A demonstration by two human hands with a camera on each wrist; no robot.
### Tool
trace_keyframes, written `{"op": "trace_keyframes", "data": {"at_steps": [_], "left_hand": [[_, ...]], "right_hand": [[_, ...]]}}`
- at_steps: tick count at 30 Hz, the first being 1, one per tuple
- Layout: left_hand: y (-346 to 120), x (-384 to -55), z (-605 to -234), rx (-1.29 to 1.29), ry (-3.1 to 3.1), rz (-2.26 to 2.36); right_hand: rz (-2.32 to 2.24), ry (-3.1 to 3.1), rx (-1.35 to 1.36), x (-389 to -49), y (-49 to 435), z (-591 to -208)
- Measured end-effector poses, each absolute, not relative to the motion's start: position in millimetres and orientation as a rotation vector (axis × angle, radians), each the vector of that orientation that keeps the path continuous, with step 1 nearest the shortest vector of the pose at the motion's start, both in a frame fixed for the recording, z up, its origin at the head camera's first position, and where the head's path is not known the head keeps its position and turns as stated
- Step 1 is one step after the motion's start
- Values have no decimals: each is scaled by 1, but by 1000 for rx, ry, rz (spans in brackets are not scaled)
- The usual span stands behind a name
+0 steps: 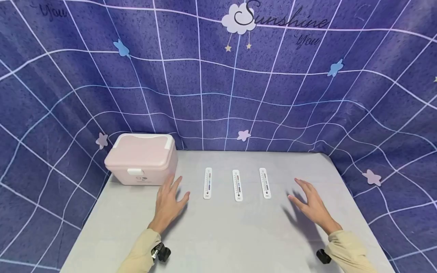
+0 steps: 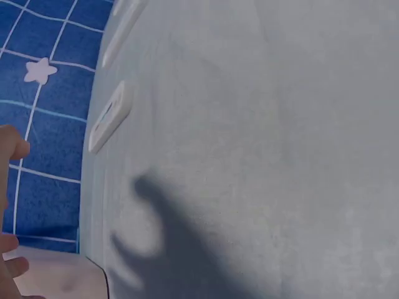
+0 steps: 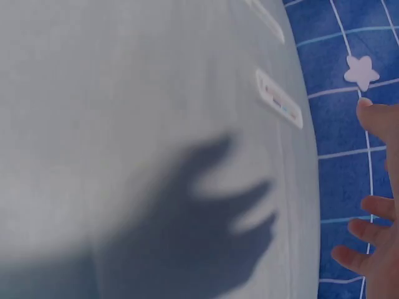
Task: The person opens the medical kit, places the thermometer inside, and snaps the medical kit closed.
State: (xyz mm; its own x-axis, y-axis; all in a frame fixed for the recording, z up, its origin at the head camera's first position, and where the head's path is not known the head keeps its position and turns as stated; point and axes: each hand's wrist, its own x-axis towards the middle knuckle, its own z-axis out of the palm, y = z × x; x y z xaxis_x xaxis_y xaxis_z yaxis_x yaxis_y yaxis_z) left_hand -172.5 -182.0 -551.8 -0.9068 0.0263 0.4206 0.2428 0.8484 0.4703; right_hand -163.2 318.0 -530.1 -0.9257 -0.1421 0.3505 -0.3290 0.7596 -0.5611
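Three white thermometers lie on the table, spaced apart and roughly upright in the head view: a left thermometer (image 1: 207, 183), a middle thermometer (image 1: 237, 185) and a right thermometer (image 1: 264, 183). My left hand (image 1: 168, 201) hovers over the table left of them, fingers spread, holding nothing; its fingertips overlap the lower right corner of a pink lidded box (image 1: 140, 155). Out to the right, my right hand (image 1: 312, 203) hangs above its shadow with fingers apart and nothing in them. The right wrist view shows the nearest thermometer (image 3: 278, 99) beyond that hand's shadow.
The grey table (image 1: 239, 235) ends at the back against a blue curtain (image 1: 218, 83) with white grid lines and stars, which also runs along both sides. The pink box, with a white latch (image 1: 135, 171), stands at the back left corner, its lid down.
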Motion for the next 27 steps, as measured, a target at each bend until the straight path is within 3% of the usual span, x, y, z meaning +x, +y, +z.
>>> {"op": "trace_keyframes", "data": {"at_steps": [18, 27], "left_hand": [[-208, -159, -527, 109, -2437, -1297], [-224, -156, -521, 218, -2385, -1319]], "right_hand": [[997, -2560, 521, -173, 267, -517], [1045, -2546, 573, -174, 244, -507]]}}
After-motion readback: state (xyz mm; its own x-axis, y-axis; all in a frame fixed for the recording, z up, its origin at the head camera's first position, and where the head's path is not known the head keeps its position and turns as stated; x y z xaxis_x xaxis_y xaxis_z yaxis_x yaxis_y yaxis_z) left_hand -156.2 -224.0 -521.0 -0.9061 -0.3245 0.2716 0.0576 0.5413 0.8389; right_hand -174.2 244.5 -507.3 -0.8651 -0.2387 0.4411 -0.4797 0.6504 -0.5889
